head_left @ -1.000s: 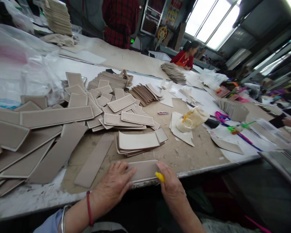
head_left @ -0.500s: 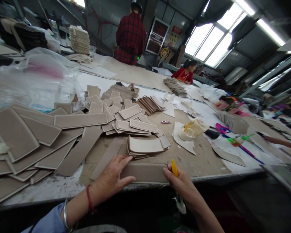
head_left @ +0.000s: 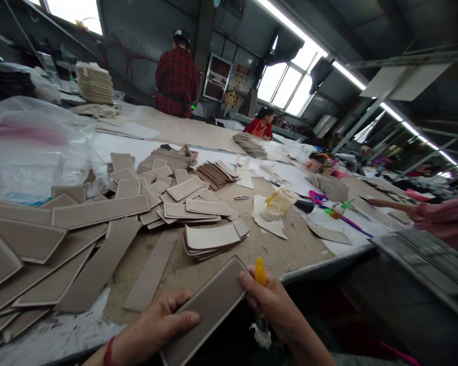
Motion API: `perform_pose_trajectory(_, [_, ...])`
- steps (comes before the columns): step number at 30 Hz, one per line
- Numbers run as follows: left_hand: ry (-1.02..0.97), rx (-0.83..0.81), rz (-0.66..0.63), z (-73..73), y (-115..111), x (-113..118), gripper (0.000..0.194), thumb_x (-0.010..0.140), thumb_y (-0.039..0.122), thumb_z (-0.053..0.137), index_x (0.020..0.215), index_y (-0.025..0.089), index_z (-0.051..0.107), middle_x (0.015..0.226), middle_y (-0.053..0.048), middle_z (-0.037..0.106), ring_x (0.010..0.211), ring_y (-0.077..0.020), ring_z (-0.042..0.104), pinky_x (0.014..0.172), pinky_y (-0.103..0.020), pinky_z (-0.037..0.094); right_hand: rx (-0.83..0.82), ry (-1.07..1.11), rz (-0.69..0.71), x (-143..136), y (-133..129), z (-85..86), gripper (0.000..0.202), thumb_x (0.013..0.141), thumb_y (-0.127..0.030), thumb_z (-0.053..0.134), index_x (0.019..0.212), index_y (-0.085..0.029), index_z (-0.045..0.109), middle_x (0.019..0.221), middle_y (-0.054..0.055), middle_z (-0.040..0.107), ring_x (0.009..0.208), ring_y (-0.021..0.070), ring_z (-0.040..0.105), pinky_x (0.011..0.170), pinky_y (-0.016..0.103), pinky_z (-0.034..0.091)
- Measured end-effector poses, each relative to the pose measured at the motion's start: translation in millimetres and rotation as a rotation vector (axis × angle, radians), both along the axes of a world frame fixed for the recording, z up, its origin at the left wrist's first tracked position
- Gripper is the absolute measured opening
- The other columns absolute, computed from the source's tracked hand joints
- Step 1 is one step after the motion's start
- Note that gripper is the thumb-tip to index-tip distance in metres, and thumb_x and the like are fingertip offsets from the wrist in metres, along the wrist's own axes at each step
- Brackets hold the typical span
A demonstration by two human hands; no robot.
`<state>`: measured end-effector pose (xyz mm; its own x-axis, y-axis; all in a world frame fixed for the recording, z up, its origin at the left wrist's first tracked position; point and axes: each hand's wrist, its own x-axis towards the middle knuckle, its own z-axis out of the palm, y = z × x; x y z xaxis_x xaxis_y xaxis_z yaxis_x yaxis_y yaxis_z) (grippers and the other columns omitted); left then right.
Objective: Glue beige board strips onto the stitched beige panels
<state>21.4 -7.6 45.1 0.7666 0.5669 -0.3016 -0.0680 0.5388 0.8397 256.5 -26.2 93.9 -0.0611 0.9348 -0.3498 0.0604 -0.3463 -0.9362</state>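
Note:
A long taupe panel (head_left: 209,310) with a pale edge is held tilted in front of me, off the table's front edge. My left hand (head_left: 166,320) grips it by its long side, thumb on top. At its far end my right hand (head_left: 265,292) pinches the corner. The same right hand also holds a brush (head_left: 260,272) with a yellow handle, its whitish, clumped end hanging below the palm. Just beyond lies a small stack of curved pale pieces (head_left: 209,238). A flat taupe strip (head_left: 152,272) rests on the table left of that stack.
Many bordered panels (head_left: 99,211) are heaped at the left, beside a clear plastic bag (head_left: 41,147). A whitish pot (head_left: 277,203) stands on scrap to the right, near a small cutter (head_left: 241,197). Two people are across the table; a pink sleeve (head_left: 446,218) reaches in at right.
The panel has been lifted from the table and turned diagonally towards me. My left hand now grips its side with the thumb on top. The view has swung right.

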Motion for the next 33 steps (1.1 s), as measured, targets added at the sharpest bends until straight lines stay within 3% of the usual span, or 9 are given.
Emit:
perform_pose_trajectory(4, [-0.090, -0.068, -0.006, -1.2, -3.1, 1.9, 0.044, 0.073, 0.046, 0.069, 0.104, 0.015, 0.062, 0.084, -0.005, 0.066, 0.075, -0.0173, 0.059, 0.067, -0.024, 0.044, -0.006, 0.125, 0.008, -2.3, 1.4, 5.8, 0.042, 0.079, -0.052, 0.059, 0.063, -0.019, 0.039, 0.044, -0.009, 0.032, 0.042, 0.0043, 0.023, 0.043, 0.022, 0.013])
perform_pose_trajectory(11, [-0.015, 0.003, 0.028, 3.2, -1.6, 19.8, 0.048, 0.072, 0.049, 0.069, 0.106, 0.016, 0.061, 0.083, -0.002, 0.064, 0.066, -0.0102, 0.053, 0.061, -0.018, 0.041, 0.022, 0.015, -0.047, -4.5, 5.6, -1.1, 0.041, 0.074, -0.053, 0.064, 0.068, -0.018, 0.043, 0.052, -0.009, 0.033, 0.046, 0.0043, 0.025, 0.043, 0.021, 0.016])
perform_pose_trajectory(18, [-0.064, -0.057, 0.094, 10.3, 2.6, 36.0, 0.055, 0.074, 0.053, 0.065, 0.114, 0.016, 0.057, 0.082, -0.003, 0.064, 0.070, -0.0129, 0.054, 0.062, -0.020, 0.043, 0.059, 0.089, 0.015, -0.3, 0.0, -3.3, 0.038, 0.084, -0.052, 0.052, 0.072, -0.018, 0.042, 0.055, -0.007, 0.038, 0.046, 0.0043, 0.029, 0.043, 0.020, 0.019])
perform_pose_trajectory(26, [-0.097, -0.095, 0.097, 7.2, -0.9, 46.4, 0.056, 0.076, 0.052, 0.063, 0.120, 0.018, 0.054, 0.088, -0.004, 0.064, 0.072, -0.0136, 0.056, 0.064, -0.021, 0.043, 0.014, 0.223, -0.158, -11.1, 0.7, -20.6, 0.039, 0.082, -0.054, 0.053, 0.069, -0.020, 0.038, 0.049, -0.010, 0.032, 0.042, 0.0046, 0.024, 0.042, 0.021, 0.017])
perform_pose_trajectory(30, [-0.046, -0.027, 0.181, 7.0, -3.7, 54.9, 0.053, 0.078, 0.052, 0.061, 0.119, 0.019, 0.055, 0.089, -0.005, 0.065, 0.078, -0.0171, 0.058, 0.073, -0.026, 0.045, 0.110, -0.003, -0.301, -17.5, 2.7, -28.0, 0.042, 0.078, -0.060, 0.053, 0.068, -0.021, 0.042, 0.053, -0.006, 0.038, 0.046, 0.0077, 0.032, 0.044, 0.021, 0.025])
perform_pose_trajectory(33, [-0.031, 0.013, 0.231, 7.6, -4.8, 58.6, 0.052, 0.079, 0.051, 0.060, 0.118, 0.018, 0.056, 0.090, -0.005, 0.066, 0.080, -0.0185, 0.058, 0.076, -0.028, 0.045, 0.187, -0.088, -0.332, -17.9, 1.6, -33.4, 0.043, 0.079, -0.062, 0.049, 0.067, -0.021, 0.044, 0.055, -0.005, 0.039, 0.048, 0.0085, 0.033, 0.044, 0.021, 0.029])
